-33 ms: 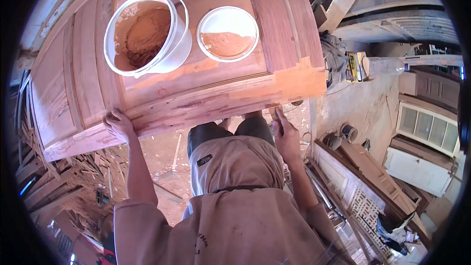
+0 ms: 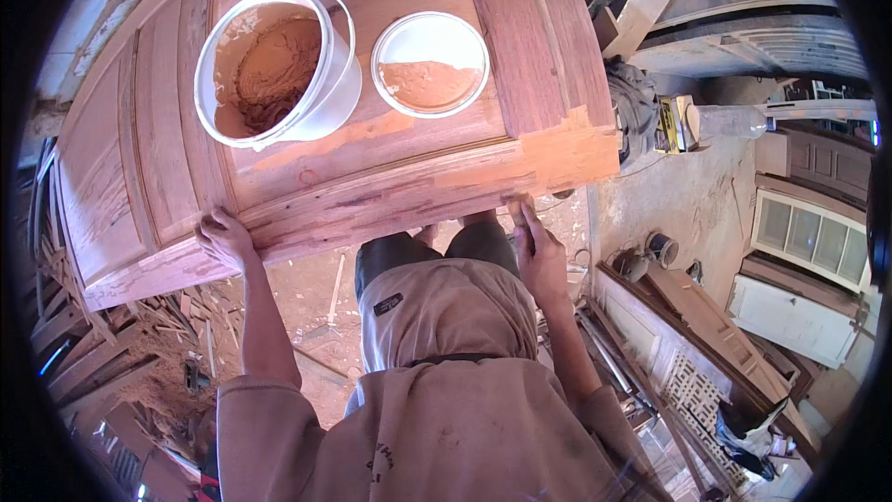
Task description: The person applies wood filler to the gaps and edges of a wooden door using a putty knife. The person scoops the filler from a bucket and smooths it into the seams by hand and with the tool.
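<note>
A wooden panelled door (image 2: 372,191) lies across in front of me, its near edge smeared with orange filler at the right end. My left hand (image 2: 226,237) grips that edge on the left, fingers curled over it. Against the edge farther right, my right hand (image 2: 542,260) is closed around a putty knife (image 2: 516,208), mostly hidden by the fingers, with an orange-smeared tip. On the door stands a white bucket (image 2: 325,112), tilted in view, with orange-brown filler (image 2: 279,60) inside. Beside it lies a round white lid (image 2: 432,42) holding more filler.
Wood scraps and shavings (image 2: 139,390) litter the floor at left. Doors and boards (image 2: 715,344) lean at the right. Past the door's right end are a dark bundle (image 2: 636,112), a yellow box (image 2: 671,125) and a clear bottle (image 2: 734,123).
My right hand has shifted very slightly up along the door's near edge with the putty knife. My left hand, the bucket and the lid stay where they were.
</note>
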Demonstrator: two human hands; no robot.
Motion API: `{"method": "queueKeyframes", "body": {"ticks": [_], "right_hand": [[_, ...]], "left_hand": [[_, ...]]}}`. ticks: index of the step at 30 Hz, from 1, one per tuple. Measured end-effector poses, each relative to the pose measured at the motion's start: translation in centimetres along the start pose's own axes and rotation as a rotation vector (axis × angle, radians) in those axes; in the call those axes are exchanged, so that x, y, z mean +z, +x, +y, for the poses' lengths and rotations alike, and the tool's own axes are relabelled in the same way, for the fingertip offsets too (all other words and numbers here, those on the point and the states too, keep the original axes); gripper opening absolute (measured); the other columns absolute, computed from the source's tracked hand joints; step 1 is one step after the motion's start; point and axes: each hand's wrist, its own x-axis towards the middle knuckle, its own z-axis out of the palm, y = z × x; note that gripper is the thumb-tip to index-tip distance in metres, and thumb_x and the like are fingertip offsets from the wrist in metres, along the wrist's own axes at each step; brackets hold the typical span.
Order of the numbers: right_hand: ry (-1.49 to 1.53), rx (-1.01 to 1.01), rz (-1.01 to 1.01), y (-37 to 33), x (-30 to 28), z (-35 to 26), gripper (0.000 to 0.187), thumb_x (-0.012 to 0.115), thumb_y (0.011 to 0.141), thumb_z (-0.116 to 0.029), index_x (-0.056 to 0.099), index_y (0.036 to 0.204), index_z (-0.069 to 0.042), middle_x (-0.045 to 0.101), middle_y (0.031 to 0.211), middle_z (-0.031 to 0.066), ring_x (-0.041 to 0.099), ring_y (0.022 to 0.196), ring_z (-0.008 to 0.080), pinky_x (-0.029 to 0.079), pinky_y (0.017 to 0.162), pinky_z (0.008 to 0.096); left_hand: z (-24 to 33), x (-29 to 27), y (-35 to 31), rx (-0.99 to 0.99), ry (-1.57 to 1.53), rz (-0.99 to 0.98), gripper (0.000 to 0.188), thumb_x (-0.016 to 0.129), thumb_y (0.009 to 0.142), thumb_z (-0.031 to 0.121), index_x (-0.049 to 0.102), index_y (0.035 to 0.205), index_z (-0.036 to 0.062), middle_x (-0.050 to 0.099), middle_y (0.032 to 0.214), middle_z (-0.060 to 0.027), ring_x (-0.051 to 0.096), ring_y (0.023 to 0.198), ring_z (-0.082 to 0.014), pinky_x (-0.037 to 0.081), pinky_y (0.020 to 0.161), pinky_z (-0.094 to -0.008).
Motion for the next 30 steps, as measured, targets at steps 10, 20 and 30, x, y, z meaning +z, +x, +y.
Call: {"method": "queueKeyframes", "body": {"ticks": [10,20,30], "right_hand": [[-0.219,0.010,0.118,1.5,4.4,0.1,0.047,0.058,0.096,-0.017,0.049,0.142,-0.015,0.063,0.078,0.0246,0.063,0.068,0.0410,0.049,0.061,0.0493],[-0.147,0.010,0.113,0.6,6.0,-1.1,0.048,0.059,0.096,-0.017,0.049,0.143,-0.021,0.062,0.077,0.0226,0.063,0.064,0.0389,0.049,0.058,0.0470],[-0.043,-0.036,0.097,-1.1,6.6,-1.4,0.050,0.059,0.096,-0.020,0.046,0.145,-0.022,0.059,0.070,0.0174,0.059,0.059,0.0343,0.049,0.057,0.0447]], "left_hand": [[0.8,-0.1,-0.2,-0.048,0.070,-0.013,0.061,0.044,0.096,0.054,0.058,0.125,0.0030,0.047,0.139,-0.0208,0.042,0.131,-0.0354,0.031,0.109,-0.0487],[0.0,0.5,-0.2,-0.037,0.068,0.003,0.059,0.046,0.095,0.055,0.059,0.124,0.0063,0.048,0.138,-0.0184,0.041,0.132,-0.0333,0.031,0.109,-0.0489],[0.7,0.0,-0.1,-0.058,0.071,-0.028,0.059,0.046,0.095,0.055,0.058,0.125,0.0058,0.047,0.139,-0.0175,0.040,0.133,-0.0327,0.030,0.110,-0.0489]]}}
